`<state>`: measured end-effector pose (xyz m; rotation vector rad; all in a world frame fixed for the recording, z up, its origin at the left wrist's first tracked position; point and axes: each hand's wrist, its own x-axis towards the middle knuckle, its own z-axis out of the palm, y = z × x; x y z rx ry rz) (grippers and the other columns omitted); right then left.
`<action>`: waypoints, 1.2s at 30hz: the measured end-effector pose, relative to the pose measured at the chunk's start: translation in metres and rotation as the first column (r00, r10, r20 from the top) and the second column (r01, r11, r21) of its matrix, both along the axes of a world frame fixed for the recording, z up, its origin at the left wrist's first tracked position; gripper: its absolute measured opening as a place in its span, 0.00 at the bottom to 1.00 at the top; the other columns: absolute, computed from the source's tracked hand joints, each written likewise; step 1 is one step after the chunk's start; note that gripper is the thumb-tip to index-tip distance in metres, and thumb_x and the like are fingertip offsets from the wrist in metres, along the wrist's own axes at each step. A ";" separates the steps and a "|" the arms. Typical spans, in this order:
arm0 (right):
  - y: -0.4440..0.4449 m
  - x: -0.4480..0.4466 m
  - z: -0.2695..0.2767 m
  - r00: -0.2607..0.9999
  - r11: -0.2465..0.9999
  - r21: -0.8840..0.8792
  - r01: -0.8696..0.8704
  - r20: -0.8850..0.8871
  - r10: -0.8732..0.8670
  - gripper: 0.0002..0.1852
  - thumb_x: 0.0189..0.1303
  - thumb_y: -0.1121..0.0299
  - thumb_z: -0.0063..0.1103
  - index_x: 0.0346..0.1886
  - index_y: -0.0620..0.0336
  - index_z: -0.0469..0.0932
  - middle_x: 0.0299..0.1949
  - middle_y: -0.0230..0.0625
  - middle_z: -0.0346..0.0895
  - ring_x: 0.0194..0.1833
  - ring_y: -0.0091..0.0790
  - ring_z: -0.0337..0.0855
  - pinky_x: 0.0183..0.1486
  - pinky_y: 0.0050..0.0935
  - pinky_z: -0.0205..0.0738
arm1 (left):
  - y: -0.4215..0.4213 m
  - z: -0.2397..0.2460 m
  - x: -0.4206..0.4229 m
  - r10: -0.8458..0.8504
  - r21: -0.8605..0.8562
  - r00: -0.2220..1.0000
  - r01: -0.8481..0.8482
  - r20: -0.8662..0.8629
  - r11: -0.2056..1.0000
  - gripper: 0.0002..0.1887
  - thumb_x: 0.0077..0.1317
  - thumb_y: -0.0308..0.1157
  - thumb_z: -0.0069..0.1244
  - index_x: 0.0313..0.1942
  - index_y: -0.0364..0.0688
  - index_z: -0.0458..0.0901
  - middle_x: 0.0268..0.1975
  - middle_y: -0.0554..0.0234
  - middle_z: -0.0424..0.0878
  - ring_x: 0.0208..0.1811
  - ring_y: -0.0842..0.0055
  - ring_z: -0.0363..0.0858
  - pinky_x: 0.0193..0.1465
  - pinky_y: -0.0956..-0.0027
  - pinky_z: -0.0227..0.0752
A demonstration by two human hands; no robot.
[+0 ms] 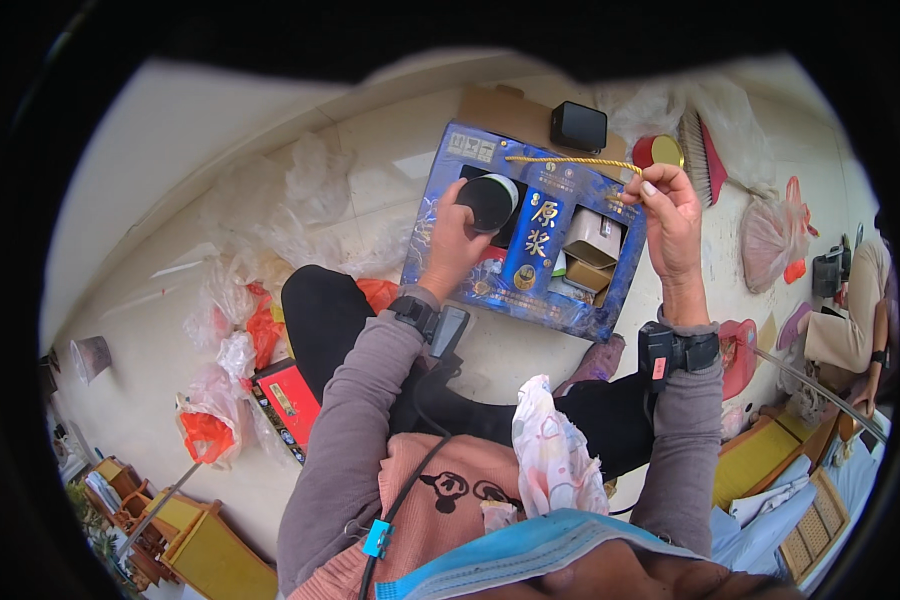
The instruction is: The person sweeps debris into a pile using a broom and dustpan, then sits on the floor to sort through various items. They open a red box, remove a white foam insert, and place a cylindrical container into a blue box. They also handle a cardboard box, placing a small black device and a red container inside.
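A blue printed cardboard gift box [525, 292] with two square windows lies on the floor before me. My left hand [454, 240] is closed around a dark cylindrical container [487, 202] at the left window. Between its fingertips and thumb, my right hand [667, 206] pinches the gold rope handle [577, 160] near the box's upper right corner. Inside the right window, a pale metallic tin [592, 238] and a small brown carton [587, 276] show. How far the dark container sits within the box is unclear.
Behind the box stand a black box-shaped object [579, 126] and a round red tin [656, 151], with a brush [697, 157] to their right. Plastic bags [229, 300] and a red box [289, 401] lie at left. Another person sits at far right beside a red basin [736, 358].
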<state>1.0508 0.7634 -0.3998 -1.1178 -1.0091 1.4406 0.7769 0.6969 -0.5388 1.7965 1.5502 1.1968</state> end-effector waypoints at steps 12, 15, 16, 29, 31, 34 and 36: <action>0.004 -0.009 0.003 0.995 0.994 -0.046 -0.103 0.006 0.103 0.10 0.63 0.74 0.60 0.46 0.63 0.74 0.39 0.34 0.78 0.42 0.25 0.79 0.48 0.29 0.78 | 0.020 0.029 0.011 -0.218 -0.288 0.943 0.142 -0.253 0.947 0.46 0.42 0.22 0.66 0.66 0.41 0.66 0.61 0.43 0.65 0.63 0.50 0.67 0.65 0.55 0.66; 0.004 -0.007 0.006 0.995 0.993 -0.058 -0.101 0.012 0.102 0.10 0.63 0.73 0.61 0.46 0.63 0.74 0.39 0.34 0.78 0.42 0.25 0.79 0.48 0.28 0.78 | 0.015 0.031 0.001 -0.177 -0.282 0.958 0.109 -0.227 0.953 0.45 0.42 0.21 0.65 0.65 0.38 0.63 0.59 0.43 0.66 0.61 0.49 0.67 0.65 0.55 0.66; 0.004 -0.006 0.007 0.994 0.993 -0.060 -0.103 0.018 0.104 0.10 0.63 0.73 0.61 0.46 0.63 0.74 0.39 0.34 0.78 0.42 0.25 0.79 0.48 0.28 0.78 | 0.012 0.030 -0.002 -0.130 -0.206 0.971 0.089 -0.200 0.975 0.45 0.43 0.21 0.65 0.65 0.37 0.62 0.59 0.43 0.66 0.60 0.49 0.67 0.65 0.55 0.66; 0.004 -0.009 0.011 0.994 0.992 -0.087 -0.095 0.053 0.100 0.11 0.62 0.71 0.61 0.45 0.63 0.74 0.38 0.33 0.79 0.40 0.24 0.80 0.47 0.27 0.77 | -0.012 0.009 -0.005 -0.048 -0.261 0.982 -0.001 -0.181 0.965 0.49 0.46 0.34 0.71 0.65 0.39 0.56 0.58 0.42 0.66 0.60 0.47 0.69 0.62 0.54 0.69; 0.003 -0.010 0.012 0.993 0.991 -0.091 -0.101 0.057 0.107 0.11 0.61 0.71 0.61 0.45 0.63 0.75 0.38 0.33 0.79 0.40 0.23 0.79 0.47 0.26 0.76 | -0.013 0.012 -0.001 -0.048 -0.403 0.977 -0.040 -0.206 0.914 0.50 0.46 0.37 0.72 0.65 0.39 0.56 0.58 0.41 0.66 0.60 0.46 0.70 0.59 0.53 0.71; -0.001 -0.012 0.014 0.989 0.988 -0.102 -0.116 0.084 0.124 0.11 0.61 0.71 0.62 0.45 0.63 0.75 0.37 0.32 0.79 0.38 0.22 0.78 0.45 0.24 0.75 | -0.006 0.012 0.009 0.000 -0.568 0.976 -0.127 -0.219 0.813 0.51 0.47 0.38 0.72 0.65 0.38 0.54 0.59 0.39 0.65 0.59 0.47 0.70 0.57 0.53 0.73; -0.004 -0.015 0.014 0.984 0.985 -0.109 -0.133 0.106 0.144 0.12 0.60 0.70 0.62 0.44 0.62 0.75 0.36 0.31 0.78 0.37 0.21 0.78 0.44 0.23 0.74 | 0.003 0.009 0.018 0.055 -0.427 0.977 -0.141 -0.208 0.893 0.51 0.46 0.38 0.72 0.65 0.37 0.54 0.58 0.39 0.64 0.59 0.46 0.70 0.57 0.53 0.73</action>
